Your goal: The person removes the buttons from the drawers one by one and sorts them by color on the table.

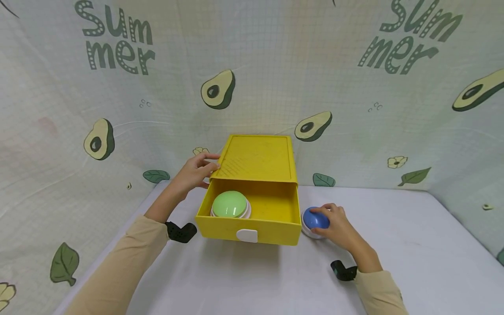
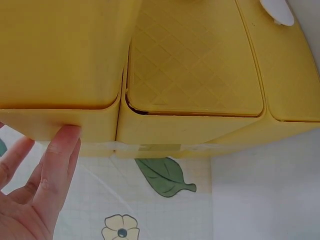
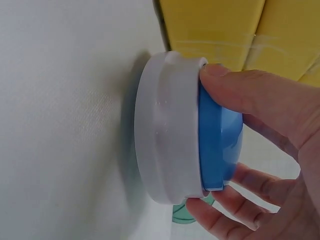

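A yellow drawer box (image 1: 257,157) stands on the table with its drawer (image 1: 252,229) pulled out. Inside the drawer, on its left, lies a round push button with a green dome (image 1: 229,204) and white base. My left hand (image 1: 195,172) touches the box's left upper edge; in the left wrist view its fingers (image 2: 57,155) are fairly straight against the yellow wall. Right of the drawer, my right hand (image 1: 336,225) grips a blue-domed push button (image 1: 316,219). The right wrist view shows thumb and fingers around the blue dome (image 3: 217,140), above the white base (image 3: 167,127).
A white handle tab (image 1: 247,235) sits on the drawer front. The white tabletop (image 1: 393,232) extends to both sides and in front. A printed cloth (image 1: 267,61) with avocados and leaves hangs behind. Black devices (image 1: 182,232) are worn at both wrists.
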`<act>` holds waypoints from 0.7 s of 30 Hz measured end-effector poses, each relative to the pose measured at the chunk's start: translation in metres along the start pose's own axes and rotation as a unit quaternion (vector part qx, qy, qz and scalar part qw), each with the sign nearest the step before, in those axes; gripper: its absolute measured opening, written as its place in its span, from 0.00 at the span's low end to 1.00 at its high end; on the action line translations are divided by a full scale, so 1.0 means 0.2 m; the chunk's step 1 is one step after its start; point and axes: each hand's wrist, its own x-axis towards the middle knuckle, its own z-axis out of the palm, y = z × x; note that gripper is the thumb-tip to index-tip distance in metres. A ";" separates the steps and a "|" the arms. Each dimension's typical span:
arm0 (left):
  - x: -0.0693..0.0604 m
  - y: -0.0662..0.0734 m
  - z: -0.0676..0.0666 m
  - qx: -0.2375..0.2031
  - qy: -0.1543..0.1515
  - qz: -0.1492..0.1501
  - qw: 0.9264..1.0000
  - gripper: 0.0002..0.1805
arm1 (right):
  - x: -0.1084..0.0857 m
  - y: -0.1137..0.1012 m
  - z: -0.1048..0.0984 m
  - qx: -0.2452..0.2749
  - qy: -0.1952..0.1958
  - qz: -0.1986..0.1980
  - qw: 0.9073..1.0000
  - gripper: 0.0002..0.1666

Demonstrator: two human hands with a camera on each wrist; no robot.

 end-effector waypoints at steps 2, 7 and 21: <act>0.00 0.00 0.00 -0.001 -0.001 0.000 1.000 0.25 | 0.00 0.00 0.00 -0.002 -0.001 0.003 1.000 0.30; 0.00 0.00 0.00 0.000 0.002 -0.005 1.000 0.24 | 0.01 0.00 0.01 -0.006 -0.009 0.006 1.000 0.30; 0.01 0.00 0.01 0.007 0.008 -0.003 1.000 0.24 | 0.01 0.00 0.01 -0.009 -0.031 0.024 0.999 0.30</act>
